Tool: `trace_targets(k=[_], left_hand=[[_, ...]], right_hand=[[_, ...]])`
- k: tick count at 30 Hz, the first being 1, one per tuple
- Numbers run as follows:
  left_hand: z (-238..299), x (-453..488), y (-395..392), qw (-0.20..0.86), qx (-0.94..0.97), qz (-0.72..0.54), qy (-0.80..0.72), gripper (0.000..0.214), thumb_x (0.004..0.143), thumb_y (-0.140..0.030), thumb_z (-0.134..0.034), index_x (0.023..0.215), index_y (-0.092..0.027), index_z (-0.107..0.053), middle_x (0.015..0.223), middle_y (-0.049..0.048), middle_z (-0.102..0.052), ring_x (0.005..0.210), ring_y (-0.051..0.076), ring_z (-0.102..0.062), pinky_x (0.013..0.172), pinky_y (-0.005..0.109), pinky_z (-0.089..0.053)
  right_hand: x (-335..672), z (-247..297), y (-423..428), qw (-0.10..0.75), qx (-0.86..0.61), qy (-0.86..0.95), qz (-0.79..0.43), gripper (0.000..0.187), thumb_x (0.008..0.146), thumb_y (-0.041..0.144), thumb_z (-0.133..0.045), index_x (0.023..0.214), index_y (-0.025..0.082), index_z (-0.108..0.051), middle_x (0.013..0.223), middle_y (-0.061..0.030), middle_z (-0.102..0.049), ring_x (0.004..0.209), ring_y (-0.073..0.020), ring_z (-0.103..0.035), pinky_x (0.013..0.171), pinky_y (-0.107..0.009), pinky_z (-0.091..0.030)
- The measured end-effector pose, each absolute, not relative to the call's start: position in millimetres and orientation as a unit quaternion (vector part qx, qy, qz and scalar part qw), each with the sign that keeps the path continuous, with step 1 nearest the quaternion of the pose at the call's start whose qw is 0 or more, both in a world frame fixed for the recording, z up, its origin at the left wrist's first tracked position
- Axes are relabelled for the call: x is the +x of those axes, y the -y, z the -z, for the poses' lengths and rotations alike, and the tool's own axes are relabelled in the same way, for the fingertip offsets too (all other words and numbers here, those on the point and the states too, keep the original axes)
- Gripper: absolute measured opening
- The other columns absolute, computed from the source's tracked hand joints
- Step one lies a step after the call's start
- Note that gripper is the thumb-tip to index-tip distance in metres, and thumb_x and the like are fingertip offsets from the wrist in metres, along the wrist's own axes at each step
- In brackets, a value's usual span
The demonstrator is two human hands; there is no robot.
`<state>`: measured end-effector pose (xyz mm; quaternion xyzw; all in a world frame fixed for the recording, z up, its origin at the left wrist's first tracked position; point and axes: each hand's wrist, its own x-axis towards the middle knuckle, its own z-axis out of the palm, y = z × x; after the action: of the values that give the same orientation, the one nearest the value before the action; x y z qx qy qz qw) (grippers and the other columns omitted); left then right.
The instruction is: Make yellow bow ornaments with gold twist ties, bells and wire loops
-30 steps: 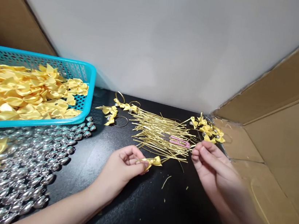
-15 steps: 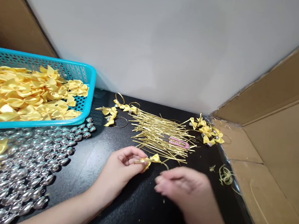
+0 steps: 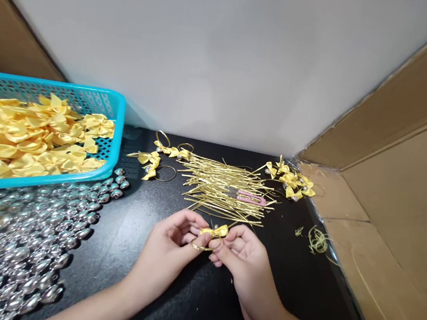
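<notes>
Between my two hands is a yellow ribbon bow [image 3: 215, 230] with a silvery bead at its back and a loop of gold cord [image 3: 201, 247] below it. My left hand [image 3: 175, 239] pinches the bow's left side. From the right, my right hand [image 3: 242, 253] grips the bow and cord near the middle with thumb and fingers. Fingertips hide part of the cord. Just beyond my hands lies a bundle of gold cord strips [image 3: 218, 181], with a pink metal-like clip or snips [image 3: 251, 198] on its right part.
At left, a turquoise basket [image 3: 117, 131] holds yellow bows, and many silver beads [image 3: 45, 243] cover the table before it. Bows with cord loops lie at back left [image 3: 150, 161] and back right [image 3: 293, 181]. Tangled thread [image 3: 318, 240] sits near the cardboard wall [image 3: 406, 133].
My right hand has moved left onto the bow and now grips it with my left hand. The bow has turned so that its loop faces me. The view has shifted slightly.
</notes>
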<state>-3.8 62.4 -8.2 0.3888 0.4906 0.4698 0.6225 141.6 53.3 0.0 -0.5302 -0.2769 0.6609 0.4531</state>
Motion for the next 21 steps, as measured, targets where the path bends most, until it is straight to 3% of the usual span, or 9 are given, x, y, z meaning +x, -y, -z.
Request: trace_targets(k=[13, 21], left_hand=[[1.1, -3.7, -66.7, 0.653, 0.375, -0.431, -0.498, 0.021, 0.065, -0.024, -0.079, 0.08, -0.018, -0.065, 0.067, -0.0014, -0.069, 0.061, 0.014, -0.064, 0.061, 0.024, -0.051], [-4.5, -2.8, -66.9, 0.662, 0.373, -0.409, -0.504, 0.011, 0.068, -0.026, -0.075, 0.068, -0.017, -0.067, 0.065, -0.0011, -0.07, 0.063, 0.015, -0.063, 0.064, 0.025, -0.05]], right_hand=[[138.6, 0.1, -53.1, 0.47, -0.515, 0.269, -0.665, 0.043, 0.057, 0.036, -0.088, 0.07, 0.018, -0.051, 0.06, 0.0024, -0.066, 0.053, -0.0103, -0.06, 0.053, -0.023, -0.048], [139.3, 0.7, -52.2, 0.467, -0.513, 0.282, -0.663, 0.041, 0.06, 0.036, -0.085, 0.073, 0.018, -0.051, 0.062, 0.002, -0.066, 0.054, -0.0097, -0.059, 0.055, -0.022, -0.048]])
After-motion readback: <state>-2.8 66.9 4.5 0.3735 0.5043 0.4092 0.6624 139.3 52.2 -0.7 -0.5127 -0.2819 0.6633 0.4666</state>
